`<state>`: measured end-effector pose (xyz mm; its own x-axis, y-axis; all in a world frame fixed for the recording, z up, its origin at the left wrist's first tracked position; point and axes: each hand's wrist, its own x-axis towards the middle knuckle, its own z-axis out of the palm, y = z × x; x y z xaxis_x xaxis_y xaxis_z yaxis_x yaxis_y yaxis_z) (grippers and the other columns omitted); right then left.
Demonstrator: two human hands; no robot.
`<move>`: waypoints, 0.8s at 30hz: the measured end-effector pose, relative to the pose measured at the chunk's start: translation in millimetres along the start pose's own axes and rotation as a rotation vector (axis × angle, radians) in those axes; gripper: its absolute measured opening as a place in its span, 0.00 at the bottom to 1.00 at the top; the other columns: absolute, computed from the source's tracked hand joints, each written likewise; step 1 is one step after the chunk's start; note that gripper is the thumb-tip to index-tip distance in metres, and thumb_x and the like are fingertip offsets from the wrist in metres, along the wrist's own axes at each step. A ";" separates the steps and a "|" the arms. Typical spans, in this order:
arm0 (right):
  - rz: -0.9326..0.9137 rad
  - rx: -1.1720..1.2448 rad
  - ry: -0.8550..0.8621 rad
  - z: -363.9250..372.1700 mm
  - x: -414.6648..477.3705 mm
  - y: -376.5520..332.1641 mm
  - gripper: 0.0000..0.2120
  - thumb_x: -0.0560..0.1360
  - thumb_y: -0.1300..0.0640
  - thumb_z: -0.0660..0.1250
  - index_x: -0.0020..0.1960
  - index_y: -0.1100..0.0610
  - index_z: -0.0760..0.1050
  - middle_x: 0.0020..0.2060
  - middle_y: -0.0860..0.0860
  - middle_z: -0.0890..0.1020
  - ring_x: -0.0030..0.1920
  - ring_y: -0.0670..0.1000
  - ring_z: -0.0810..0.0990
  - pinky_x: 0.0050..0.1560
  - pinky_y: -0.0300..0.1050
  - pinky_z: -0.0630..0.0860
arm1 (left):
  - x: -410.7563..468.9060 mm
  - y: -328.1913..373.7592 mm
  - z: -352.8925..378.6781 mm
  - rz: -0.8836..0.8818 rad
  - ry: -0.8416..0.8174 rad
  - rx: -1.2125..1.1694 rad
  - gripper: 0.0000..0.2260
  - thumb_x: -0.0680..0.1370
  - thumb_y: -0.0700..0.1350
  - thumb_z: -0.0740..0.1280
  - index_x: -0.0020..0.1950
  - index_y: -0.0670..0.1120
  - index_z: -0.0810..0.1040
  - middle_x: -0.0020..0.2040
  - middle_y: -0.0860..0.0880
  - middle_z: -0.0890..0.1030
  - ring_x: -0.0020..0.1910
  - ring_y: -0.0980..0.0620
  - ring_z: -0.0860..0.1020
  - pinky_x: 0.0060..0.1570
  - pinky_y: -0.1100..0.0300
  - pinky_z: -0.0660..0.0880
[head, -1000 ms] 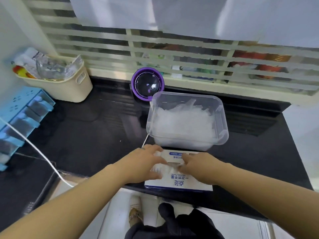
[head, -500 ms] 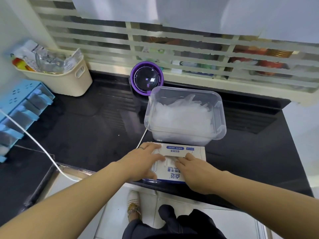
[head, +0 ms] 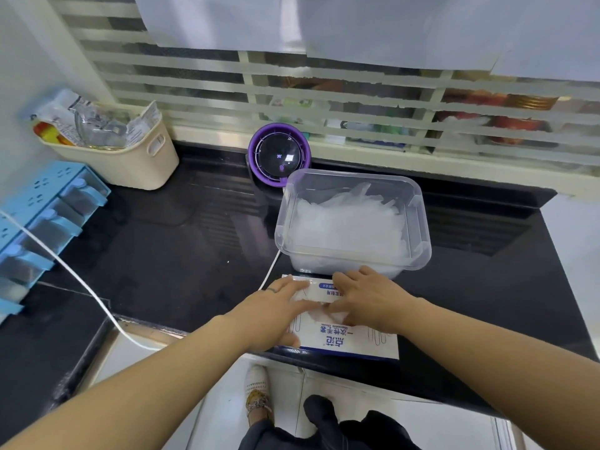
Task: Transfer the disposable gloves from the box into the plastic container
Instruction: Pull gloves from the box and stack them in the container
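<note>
Left hand [head: 276, 315] rests with straight fingers on the box [head: 352, 344] at the near edge of the glossy black table [head: 162, 254]; right hand [head: 368, 300] reaches its opening, grip perhaps pinching, I cannot tell. Just beyond the fingers, gloves [head: 347, 222] fill the plastic container [head: 419, 222] below a slatted window [head: 292, 79]
</note>
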<state>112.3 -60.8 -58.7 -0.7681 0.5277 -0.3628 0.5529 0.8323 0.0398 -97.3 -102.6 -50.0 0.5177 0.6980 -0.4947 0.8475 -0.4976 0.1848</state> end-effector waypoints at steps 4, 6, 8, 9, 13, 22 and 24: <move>-0.025 0.019 0.141 6.9 4.3 -5.7 0.03 0.70 0.54 0.70 0.44 0.49 0.81 0.41 0.51 0.74 0.41 0.53 0.75 0.39 0.43 0.61 | -0.7 -0.4 1.0 -0.005 0.010 -0.013 0.33 0.78 0.54 0.66 0.78 0.57 0.51 0.79 0.52 0.44 0.78 0.49 0.43 0.73 0.53 0.57; 0.020 0.039 0.215 14.9 3.7 -3.5 0.09 0.60 0.56 0.77 0.31 0.49 0.77 0.32 0.47 0.72 0.31 0.49 0.72 0.35 0.40 0.59 | -0.5 -0.3 0.6 -0.009 0.015 -0.020 0.34 0.78 0.54 0.66 0.78 0.56 0.51 0.79 0.53 0.44 0.78 0.50 0.43 0.73 0.54 0.57; 0.023 0.115 0.332 20.4 0.7 -3.0 0.11 0.59 0.57 0.78 0.31 0.50 0.76 0.31 0.47 0.71 0.30 0.48 0.70 0.32 0.38 0.62 | -0.1 -0.1 1.0 -0.015 0.012 -0.024 0.34 0.78 0.54 0.66 0.79 0.55 0.50 0.79 0.54 0.44 0.78 0.51 0.43 0.73 0.54 0.57; 0.008 0.152 0.386 19.5 -1.9 -3.8 0.10 0.61 0.58 0.78 0.32 0.51 0.76 0.32 0.47 0.72 0.30 0.49 0.70 0.31 0.39 0.65 | -0.1 -0.5 1.1 -0.020 0.011 -0.024 0.35 0.78 0.55 0.66 0.79 0.55 0.50 0.79 0.54 0.44 0.78 0.51 0.43 0.73 0.54 0.57; -0.006 0.328 0.548 12.4 -10.3 -6.7 0.06 0.69 0.57 0.75 0.37 0.54 0.79 0.35 0.48 0.74 0.32 0.49 0.71 0.30 0.42 0.71 | 0.1 -0.7 0.5 -0.033 0.014 -0.018 0.35 0.78 0.55 0.66 0.79 0.54 0.49 0.79 0.54 0.44 0.78 0.50 0.44 0.73 0.54 0.56; 0.271 0.878 0.778 -12.5 -27.4 -19.5 0.03 0.77 0.61 0.65 0.45 0.56 0.77 0.43 0.46 0.72 0.40 0.44 0.72 0.42 0.32 0.71 | -0.8 2.9 -4.5 -0.046 0.019 0.048 0.34 0.77 0.56 0.66 0.78 0.50 0.54 0.79 0.51 0.50 0.77 0.49 0.50 0.71 0.53 0.61; 0.360 0.936 0.920 -32.6 -32.0 -12.4 0.04 0.77 0.63 0.65 0.44 0.55 0.76 0.42 0.47 0.72 0.41 0.43 0.72 0.43 0.30 0.71 | -0.9 3.9 -6.3 -0.038 0.030 0.060 0.31 0.77 0.55 0.66 0.76 0.49 0.57 0.77 0.51 0.54 0.76 0.48 0.54 0.69 0.54 0.63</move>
<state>119.6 -82.5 -17.2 -0.2682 0.9169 0.2954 0.4939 0.3942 -0.7750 -93.7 -102.0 -43.4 0.4891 0.7320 -0.4742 0.8587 -0.4995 0.1147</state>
